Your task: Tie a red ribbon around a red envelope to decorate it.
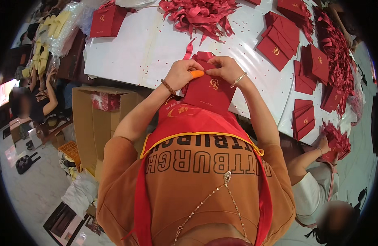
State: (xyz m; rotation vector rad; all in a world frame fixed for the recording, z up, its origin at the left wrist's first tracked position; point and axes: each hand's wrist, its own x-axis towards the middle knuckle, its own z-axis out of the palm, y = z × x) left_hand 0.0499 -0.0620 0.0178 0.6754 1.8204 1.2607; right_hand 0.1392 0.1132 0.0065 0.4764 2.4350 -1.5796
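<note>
A dark red paper bag (209,92) with a gold emblem is held upright against my red apron at the table's near edge. My left hand (181,74), with an orange rubber cot on one fingertip and a bead bracelet at the wrist, grips the bag's top left edge. My right hand (226,69), with a thin bangle at the wrist, pinches the top right edge. A bit of red ribbon (203,56) shows between my two hands at the bag's mouth.
The white table (135,53) carries a heap of red ribbons (199,14), a flat red bag (107,20) at far left and stacks of flat red bags (283,39) at right. An open cardboard box (96,119) stands at my left. Another person's hand (326,145) works at right; a third person sits at far left.
</note>
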